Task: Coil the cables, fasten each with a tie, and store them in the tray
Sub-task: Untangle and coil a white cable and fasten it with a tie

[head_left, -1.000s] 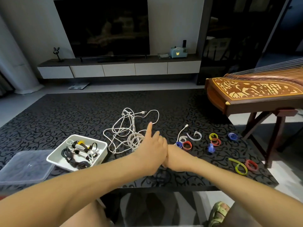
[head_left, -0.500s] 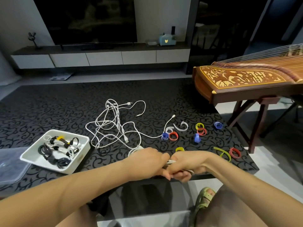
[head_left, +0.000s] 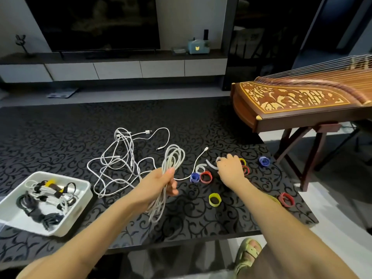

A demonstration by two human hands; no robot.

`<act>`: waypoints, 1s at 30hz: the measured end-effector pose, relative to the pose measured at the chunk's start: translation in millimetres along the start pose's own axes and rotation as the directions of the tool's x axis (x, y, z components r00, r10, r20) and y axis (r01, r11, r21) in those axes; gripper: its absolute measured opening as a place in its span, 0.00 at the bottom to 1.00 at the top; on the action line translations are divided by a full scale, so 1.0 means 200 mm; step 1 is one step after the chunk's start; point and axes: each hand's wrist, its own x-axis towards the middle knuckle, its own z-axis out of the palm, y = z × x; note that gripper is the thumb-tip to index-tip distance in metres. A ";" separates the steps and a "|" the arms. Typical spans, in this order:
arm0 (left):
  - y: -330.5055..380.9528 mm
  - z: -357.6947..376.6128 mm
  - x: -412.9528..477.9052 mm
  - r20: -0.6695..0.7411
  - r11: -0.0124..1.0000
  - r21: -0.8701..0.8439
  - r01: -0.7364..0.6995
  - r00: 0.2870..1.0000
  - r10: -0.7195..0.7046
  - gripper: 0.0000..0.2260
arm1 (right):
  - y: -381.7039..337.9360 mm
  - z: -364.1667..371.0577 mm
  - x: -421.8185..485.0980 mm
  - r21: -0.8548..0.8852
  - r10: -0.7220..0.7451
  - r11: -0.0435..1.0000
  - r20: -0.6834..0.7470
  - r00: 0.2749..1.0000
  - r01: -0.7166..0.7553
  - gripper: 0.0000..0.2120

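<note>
The white tray (head_left: 79, 210) sits at the near left of the dark patterned table (head_left: 60, 137). It holds several bundled cables (head_left: 46, 196), black and white, each wrapped with a tie. Just right of the tray lies a tangle of loose white cables (head_left: 120, 158). Further right of the tray, past that tangle, the left hand (head_left: 159, 183) grips a coil of white cable (head_left: 170, 160) about its middle, fingers and thumb curled round the strands. The loops stand above the fist and hang below it, well apart from the tray. A free tail runs from the hand, away from the tray, to a connector lying on the table. The right hand (head_left: 231, 168), far right of the tray, is palm down over scattered ties with its fingers bent. Its fingertips meet the end of a pale tie (head_left: 211, 165), but I cannot tell whether they pinch it. Between the hands, a blue tie (head_left: 194, 177) and a red tie (head_left: 206, 176) lie touching, and a yellow tie (head_left: 215, 199) lies nearer the table edge.
</note>
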 end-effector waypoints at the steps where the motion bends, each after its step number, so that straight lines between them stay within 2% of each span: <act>1: -0.02 0.00 0.01 -0.008 1.000 0.018 -0.001 1.000 0.001 0.15 | -0.01 0.01 0.01 -0.015 0.003 1.000 0.007 1.000 -0.003 0.12; 4: -0.05 -0.01 0.04 -0.057 1.000 0.006 0.023 0.998 -0.023 0.14 | 0.00 -0.06 -0.01 0.011 0.062 0.998 -0.096 0.993 -0.061 0.04; 5: -0.06 -0.01 0.05 -0.085 0.999 -0.002 0.040 0.996 -0.040 0.14 | 0.00 -0.09 -0.02 0.122 0.116 0.988 -0.176 0.978 -0.095 0.06; 6: -0.07 -0.01 0.06 -0.112 0.998 -0.003 0.064 0.992 -0.064 0.13 | -0.01 -0.15 -0.04 0.364 0.196 0.926 -0.224 0.955 -0.104 0.09; 7: -0.07 0.00 0.07 -0.131 0.996 0.007 0.088 0.988 -0.086 0.13 | -0.04 -0.22 -0.08 0.712 0.289 0.700 -0.211 0.934 -0.055 0.10; 8: -0.07 0.00 0.07 -0.143 0.994 0.024 0.103 0.985 -0.099 0.13 | -0.07 -0.29 -0.13 0.939 0.301 0.343 -0.142 0.943 0.032 0.10; 9: -0.07 0.01 0.07 -0.146 0.993 0.053 0.105 0.985 -0.096 0.13 | -0.11 -0.38 -0.19 0.996 0.256 0.039 -0.092 0.962 0.085 0.10; 10: -0.07 0.03 0.07 -0.152 0.991 0.098 0.090 0.986 -0.075 0.13 | -0.17 -0.45 -0.25 0.986 0.174 -0.137 -0.075 0.982 0.099 0.10; 11: -0.07 0.05 0.07 -0.158 0.984 0.166 0.061 0.987 -0.034 0.14 | -0.22 -0.50 -0.29 0.977 0.087 -0.189 -0.086 0.992 0.102 0.10; 12: -0.05 0.07 0.06 -0.163 0.970 0.243 0.023 0.987 0.017 0.14 | -0.26 -0.53 -0.33 0.981 0.021 -0.162 -0.104 0.994 0.107 0.10; 14: -0.03 0.10 0.03 -0.138 0.925 0.376 -0.052 0.984 0.112 0.17 | -0.33 -0.55 -0.38 0.992 -0.018 -0.059 -0.115 0.993 0.114 0.13; 18: -0.03 0.08 -0.03 -0.034 0.748 0.656 -0.104 0.985 0.167 0.20 | -0.37 -0.53 -0.42 0.997 0.039 -0.079 -0.008 0.999 0.011 0.21; 20: -0.03 0.07 -0.05 -0.053 0.744 0.663 -0.076 0.988 0.148 0.19 | -0.39 -0.52 -0.45 0.996 0.039 -0.085 0.027 0.999 -0.024 0.23; 22: -0.01 0.08 -0.07 -0.120 0.754 0.656 -0.038 0.981 0.153 0.26 | -0.41 -0.53 -0.49 0.998 0.030 -0.058 0.040 0.999 -0.038 0.24; 24: 0.00 0.09 -0.09 -0.154 0.746 0.661 -0.076 0.960 0.234 0.27 | -0.44 -0.53 -0.52 0.996 0.031 -0.082 0.047 0.998 -0.044 0.22; 28: 0.01 0.07 -0.12 -0.147 0.731 0.649 -0.209 0.909 0.390 0.25 | -0.46 -0.54 -0.57 0.983 0.055 -0.180 -0.013 0.998 0.022 0.12; 30: 0.03 0.04 -0.12 -0.196 0.777 0.587 -0.227 0.891 0.409 0.24 | -0.43 -0.52 -0.60 0.981 0.020 -0.187 -0.050 0.999 0.053 0.07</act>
